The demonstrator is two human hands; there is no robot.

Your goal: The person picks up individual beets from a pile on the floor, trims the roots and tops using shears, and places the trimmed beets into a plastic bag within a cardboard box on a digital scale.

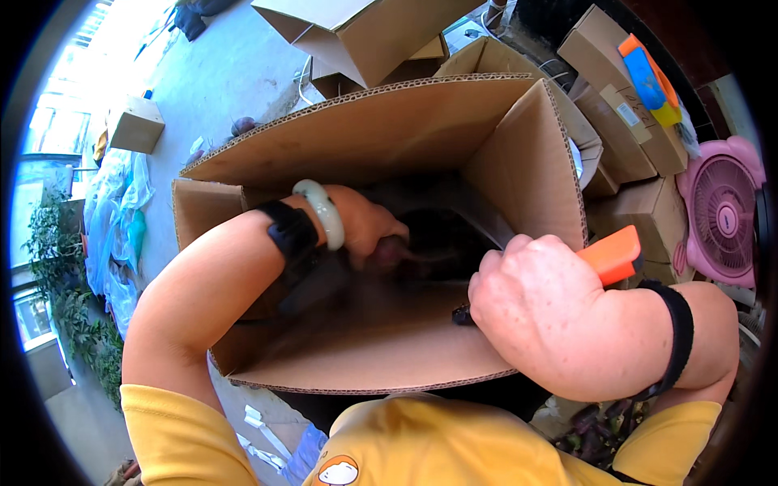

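Note:
An open cardboard box [389,356] stands in front of me with its flaps raised. My left hand [365,227], wearing a pale bangle and a black wrist strap, reaches down inside. Its fingers are closed around a roundish reddish-purple thing [389,253], blurred and partly covered. Over the box's right side, my right hand [527,296] makes a fist around an orange-handled tool [612,255]. A thin greyish blade-like strip [490,231] runs from that fist into the box. Below the fist a small black end [462,314] sticks out; its kind is unclear. The dark box bottom is hard to make out.
More cardboard boxes [365,40] stand beyond and to the right. A pink fan [724,206] is at far right, near an orange, blue and yellow object [651,79]. Dark leafy matter [600,429] lies lower right. At left are plastic bags [117,227] and a plant [65,275].

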